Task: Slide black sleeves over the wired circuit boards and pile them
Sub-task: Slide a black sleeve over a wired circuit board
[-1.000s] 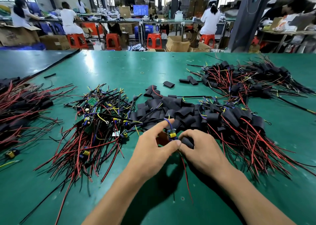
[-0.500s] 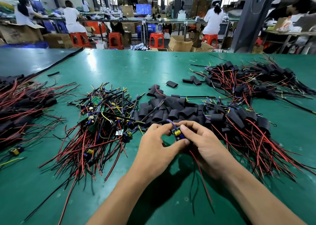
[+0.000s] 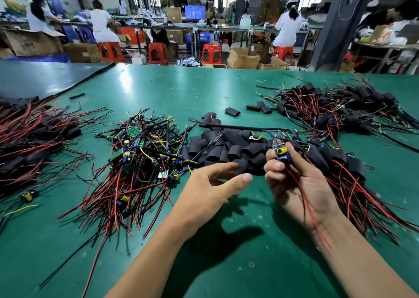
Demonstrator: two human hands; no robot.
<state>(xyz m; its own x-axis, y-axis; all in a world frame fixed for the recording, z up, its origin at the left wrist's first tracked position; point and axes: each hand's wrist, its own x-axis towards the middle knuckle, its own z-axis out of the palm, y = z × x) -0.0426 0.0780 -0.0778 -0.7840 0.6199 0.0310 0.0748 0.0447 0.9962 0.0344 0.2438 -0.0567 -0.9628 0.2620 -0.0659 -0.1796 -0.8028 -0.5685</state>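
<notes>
The right hand (image 3: 301,184) pinches a wired circuit board (image 3: 282,153) at centre right of the frame — red wires trailing across its palm. The left hand (image 3: 210,188) hovers with relaxed fingers, holding nothing, just below the heap of black sleeves (image 3: 226,148) on the green tabletop (image 3: 158,86).

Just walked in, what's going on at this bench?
A person is sleeving wired boards at a green table. The right hand grips one board, components showing, red wires trailing over the palm. The left hand is open by the loose sleeves. To the left lie bare boards, to the right sleeved ones.
</notes>
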